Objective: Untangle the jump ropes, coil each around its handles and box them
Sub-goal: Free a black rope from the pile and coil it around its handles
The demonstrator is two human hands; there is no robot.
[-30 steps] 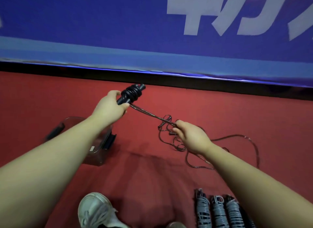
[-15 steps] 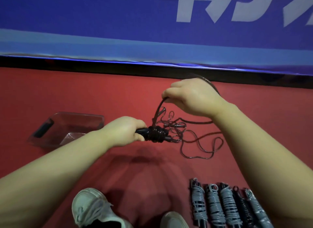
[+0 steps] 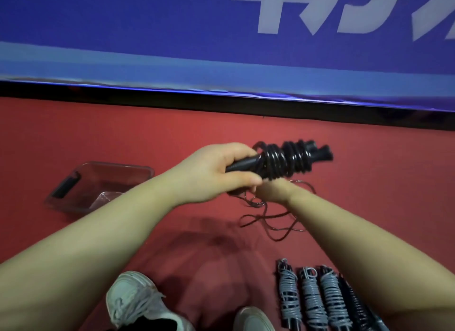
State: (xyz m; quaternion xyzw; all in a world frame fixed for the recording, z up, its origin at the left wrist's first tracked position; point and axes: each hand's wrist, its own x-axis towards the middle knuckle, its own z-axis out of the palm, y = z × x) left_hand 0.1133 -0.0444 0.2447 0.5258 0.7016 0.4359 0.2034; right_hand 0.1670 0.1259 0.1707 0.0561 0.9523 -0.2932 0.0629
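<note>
1. From the left hand [image 3: 216,173], the wound black rope [image 3: 283,163] it grips juts toward 3 o'clock. At 12 o'clock, bare red floor [image 3: 172,128] runs to the blue banner [image 3: 123,30].
2. At 9 o'clock the clear box [image 3: 118,165] sits open-topped, with bare floor between.
3. At 4 o'clock loose rope [image 3: 270,222] loops over the floor.
4. At 7 o'clock two shoes [image 3: 138,303], and at 5 o'clock a row of coiled ropes [image 3: 310,301], crowd the near floor.

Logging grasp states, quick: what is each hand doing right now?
Left hand: closed around the paired black plastic jump-rope handles wound with black cord.
Right hand: fingers hidden beneath the left hand, so cannot be told.
</note>
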